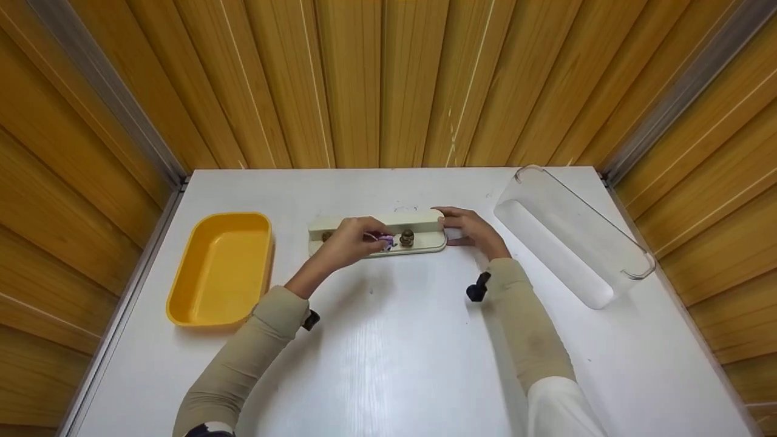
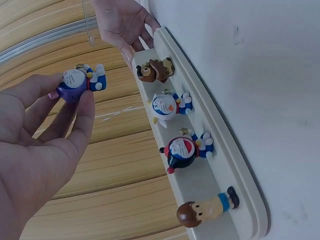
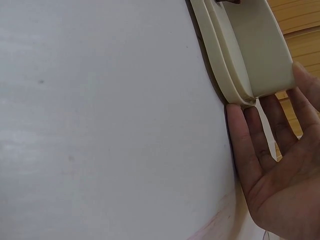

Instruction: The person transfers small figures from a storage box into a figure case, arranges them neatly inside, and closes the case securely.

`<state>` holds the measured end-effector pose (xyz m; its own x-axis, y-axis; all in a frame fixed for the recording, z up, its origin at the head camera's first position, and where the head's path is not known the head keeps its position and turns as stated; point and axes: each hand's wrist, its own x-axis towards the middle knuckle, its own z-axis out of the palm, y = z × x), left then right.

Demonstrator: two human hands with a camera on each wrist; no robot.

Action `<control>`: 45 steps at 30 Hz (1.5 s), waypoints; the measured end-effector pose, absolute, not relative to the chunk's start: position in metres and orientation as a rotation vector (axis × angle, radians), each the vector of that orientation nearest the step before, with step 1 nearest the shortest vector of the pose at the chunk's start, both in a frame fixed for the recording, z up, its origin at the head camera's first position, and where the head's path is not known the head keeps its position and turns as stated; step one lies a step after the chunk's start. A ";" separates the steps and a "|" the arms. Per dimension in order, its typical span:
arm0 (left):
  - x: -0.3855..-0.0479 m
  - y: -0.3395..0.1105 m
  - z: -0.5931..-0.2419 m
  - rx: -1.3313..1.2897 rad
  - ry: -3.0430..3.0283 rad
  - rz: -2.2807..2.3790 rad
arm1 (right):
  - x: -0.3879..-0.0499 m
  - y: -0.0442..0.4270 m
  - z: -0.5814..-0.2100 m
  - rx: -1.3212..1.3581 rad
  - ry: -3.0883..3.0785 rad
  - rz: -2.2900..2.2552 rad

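My left hand (image 1: 350, 246) (image 2: 50, 135) pinches a small purple-and-blue figurine (image 2: 79, 84) between thumb and fingers, apart from the cream shelf (image 2: 220, 130). On that shelf the left wrist view has a brown figurine (image 2: 155, 70), a white-headed blue one (image 2: 171, 105), a black-and-red one (image 2: 186, 151) and a brown-haired one (image 2: 207, 207). My right hand (image 1: 475, 232) (image 3: 282, 170) touches the shelf's right end (image 3: 265, 55) with extended fingers, its thumb against the upright panel. In the head view, my left hand partly covers the shelf and its figurines.
A yellow tray (image 1: 220, 276) lies at the left of the white table (image 1: 388, 364). At the right, a clear container (image 1: 570, 243) sits at a slant. Wood-patterned walls (image 1: 388, 79) stand behind the table and on both sides.
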<state>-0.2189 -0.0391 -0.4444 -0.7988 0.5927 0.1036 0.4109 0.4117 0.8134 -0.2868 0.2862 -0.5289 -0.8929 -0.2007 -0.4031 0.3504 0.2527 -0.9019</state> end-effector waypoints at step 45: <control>-0.258 0.093 -0.478 0.778 2.807 1.027 | -0.285 0.287 -0.528 0.116 2.117 -1.664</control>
